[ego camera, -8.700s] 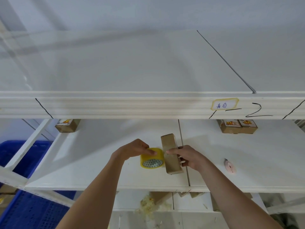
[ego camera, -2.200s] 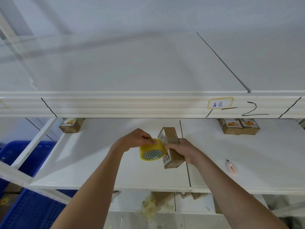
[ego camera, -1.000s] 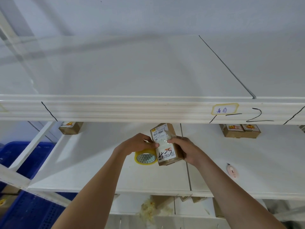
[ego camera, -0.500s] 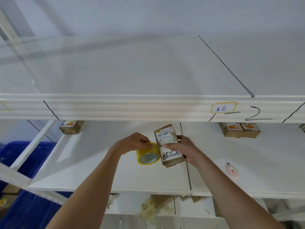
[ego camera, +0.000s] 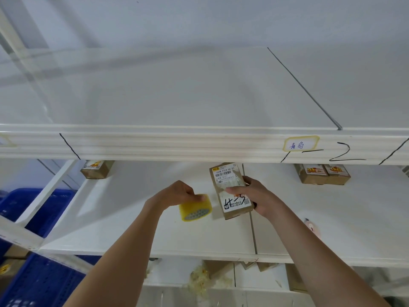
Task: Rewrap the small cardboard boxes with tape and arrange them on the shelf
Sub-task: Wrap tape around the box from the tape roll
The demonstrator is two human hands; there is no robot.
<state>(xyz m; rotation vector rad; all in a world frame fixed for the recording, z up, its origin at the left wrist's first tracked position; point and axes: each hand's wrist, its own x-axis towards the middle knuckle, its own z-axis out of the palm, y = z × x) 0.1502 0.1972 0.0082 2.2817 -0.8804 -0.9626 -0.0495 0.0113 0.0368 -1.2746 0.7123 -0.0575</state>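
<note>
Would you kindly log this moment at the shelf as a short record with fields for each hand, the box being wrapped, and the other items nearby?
left hand: left hand grips the yellow tape roll from above
right hand: right hand holds the labelled box, thumb across its label
box state: tilted, label side up, handwriting on the label
shelf: white shelf under both hands
stored boxes: single box at back left; pair of boxes side by side at back right
other: small pink cutter on the shelf, right of the right arm
</note>
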